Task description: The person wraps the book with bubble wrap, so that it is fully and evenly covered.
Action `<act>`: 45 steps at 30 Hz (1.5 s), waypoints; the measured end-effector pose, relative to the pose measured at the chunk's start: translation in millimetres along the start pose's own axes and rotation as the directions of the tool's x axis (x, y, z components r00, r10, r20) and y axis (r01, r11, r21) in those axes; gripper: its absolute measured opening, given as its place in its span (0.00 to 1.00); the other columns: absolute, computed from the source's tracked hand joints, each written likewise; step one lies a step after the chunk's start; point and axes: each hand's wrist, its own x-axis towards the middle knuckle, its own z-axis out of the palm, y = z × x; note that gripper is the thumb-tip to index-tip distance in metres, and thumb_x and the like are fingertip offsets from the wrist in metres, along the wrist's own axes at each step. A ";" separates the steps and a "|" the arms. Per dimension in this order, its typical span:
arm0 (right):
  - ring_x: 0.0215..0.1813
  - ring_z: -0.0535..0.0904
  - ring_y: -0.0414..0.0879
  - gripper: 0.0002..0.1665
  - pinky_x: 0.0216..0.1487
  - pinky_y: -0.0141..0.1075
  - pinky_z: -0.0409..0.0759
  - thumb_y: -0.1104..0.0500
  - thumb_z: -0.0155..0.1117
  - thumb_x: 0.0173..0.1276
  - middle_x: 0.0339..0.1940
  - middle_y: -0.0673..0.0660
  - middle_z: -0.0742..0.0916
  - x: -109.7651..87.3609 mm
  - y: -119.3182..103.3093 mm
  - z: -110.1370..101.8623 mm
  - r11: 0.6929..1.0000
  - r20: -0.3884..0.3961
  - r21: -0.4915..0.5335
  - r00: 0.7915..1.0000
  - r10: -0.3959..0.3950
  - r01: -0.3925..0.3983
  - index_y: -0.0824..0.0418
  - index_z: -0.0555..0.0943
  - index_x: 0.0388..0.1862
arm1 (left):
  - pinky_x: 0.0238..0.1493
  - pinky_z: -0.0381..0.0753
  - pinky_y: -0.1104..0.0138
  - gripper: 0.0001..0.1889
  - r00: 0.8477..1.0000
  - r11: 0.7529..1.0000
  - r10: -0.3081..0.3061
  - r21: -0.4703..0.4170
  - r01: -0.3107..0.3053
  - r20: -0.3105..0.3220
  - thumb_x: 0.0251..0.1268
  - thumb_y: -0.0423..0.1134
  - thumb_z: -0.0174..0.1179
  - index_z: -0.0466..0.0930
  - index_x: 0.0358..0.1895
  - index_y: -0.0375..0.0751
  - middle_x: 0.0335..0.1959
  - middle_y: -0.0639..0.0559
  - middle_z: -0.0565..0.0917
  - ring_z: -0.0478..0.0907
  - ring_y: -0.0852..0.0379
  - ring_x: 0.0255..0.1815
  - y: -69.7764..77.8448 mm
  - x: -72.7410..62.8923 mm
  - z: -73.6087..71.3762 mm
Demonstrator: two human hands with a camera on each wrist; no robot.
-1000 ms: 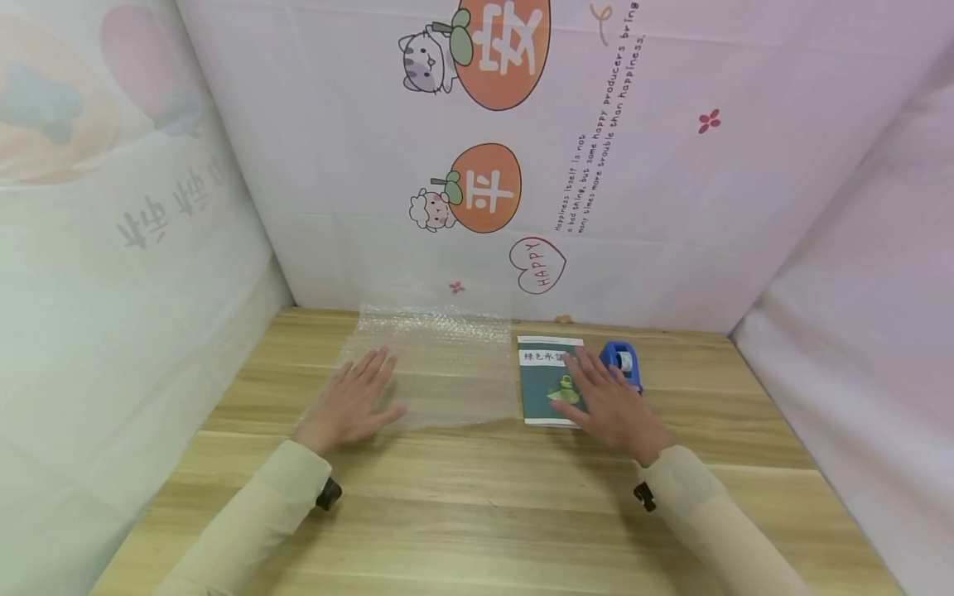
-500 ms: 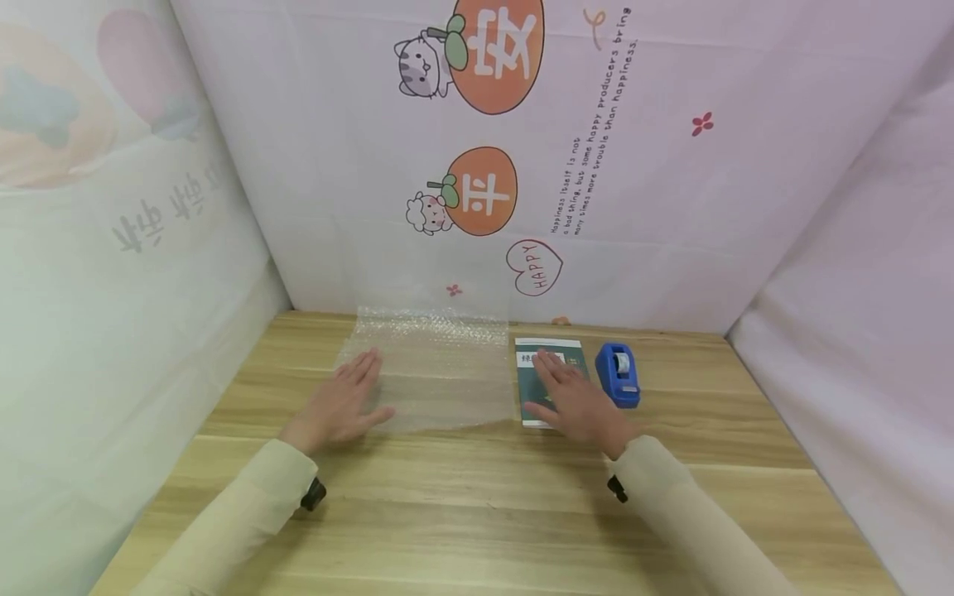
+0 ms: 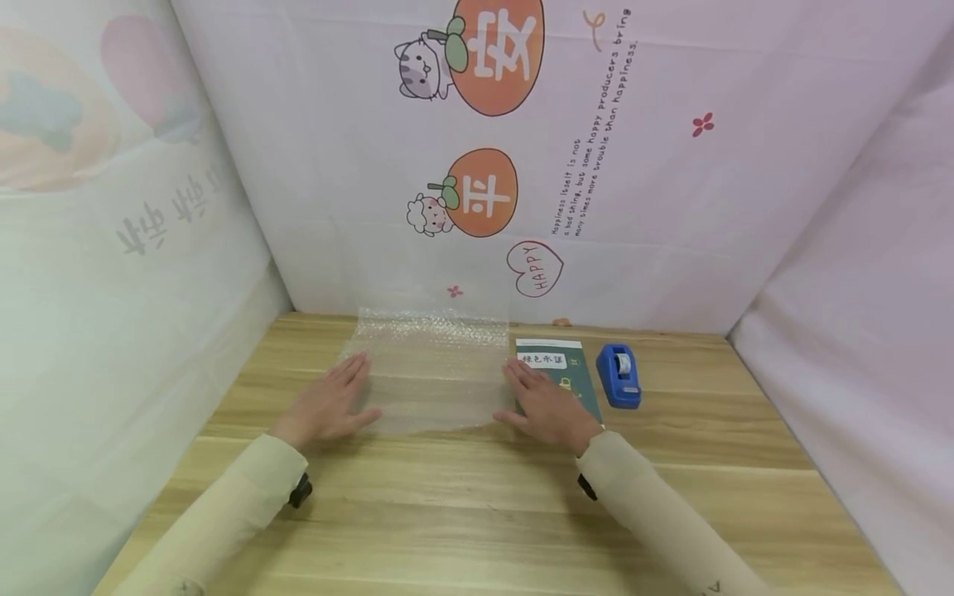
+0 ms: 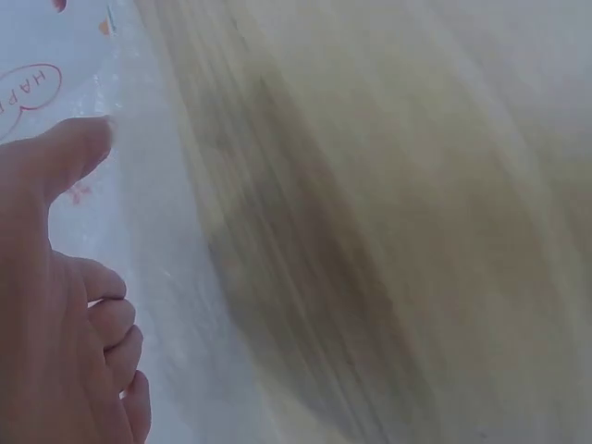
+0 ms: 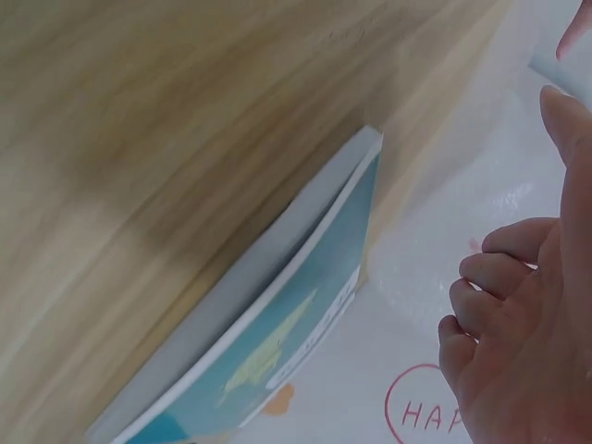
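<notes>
A clear sheet of bubble wrap [image 3: 440, 377] lies on the wooden table against the back wall. My left hand [image 3: 328, 407] is at its left edge, fingers extended and thumb pointing inward. At the sheet's right edge is my right hand [image 3: 550, 407], which hides part of the green booklet [image 3: 585, 389] from the head camera. In the right wrist view, the booklet [image 5: 305, 287] is beside that hand, with its white page edges showing. Neither hand grips anything; whether the fingertips touch the sheet cannot be told.
A blue tape dispenser [image 3: 619, 385] stands to the right of the booklet. A white printed cloth [image 3: 641, 273] rises behind the wooden table [image 3: 447, 513], and pale cloth walls flank it on both sides.
My right hand has moved left, from over the booklet to the bubble wrap's right edge, uncovering the tape dispenser. My left hand has shifted slightly left. The sheet looks unmoved.
</notes>
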 end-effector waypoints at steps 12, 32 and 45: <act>0.89 0.53 0.62 0.51 0.88 0.55 0.57 0.33 0.51 0.82 0.87 0.67 0.60 17.2 -9.1 19.5 0.998 0.056 -0.054 0.998 -0.012 0.014 0.69 0.54 0.86 | 0.82 0.63 0.39 0.46 1.000 0.997 0.003 -0.078 -0.001 0.022 0.75 0.55 0.59 0.57 0.79 0.19 0.82 0.25 0.59 0.59 0.27 0.83 -11.5 -5.6 2.4; 0.89 0.53 0.59 0.53 0.88 0.51 0.58 0.31 0.50 0.81 0.88 0.64 0.60 20.2 -12.6 32.2 0.999 0.163 -0.025 0.986 0.027 -0.023 0.67 0.55 0.86 | 0.85 0.56 0.39 0.48 0.989 0.988 -0.024 -0.147 0.046 0.148 0.78 0.59 0.56 0.53 0.80 0.20 0.84 0.24 0.54 0.53 0.26 0.85 -11.9 -8.6 8.2; 0.90 0.52 0.57 0.53 0.89 0.51 0.57 0.31 0.50 0.81 0.89 0.62 0.58 24.0 -5.6 31.8 0.999 0.186 -0.020 0.982 0.028 -0.025 0.64 0.53 0.87 | 0.87 0.52 0.40 0.48 0.981 0.978 -0.063 -0.186 0.097 0.182 0.79 0.58 0.55 0.49 0.82 0.20 0.85 0.25 0.49 0.48 0.27 0.86 -6.2 -9.1 10.9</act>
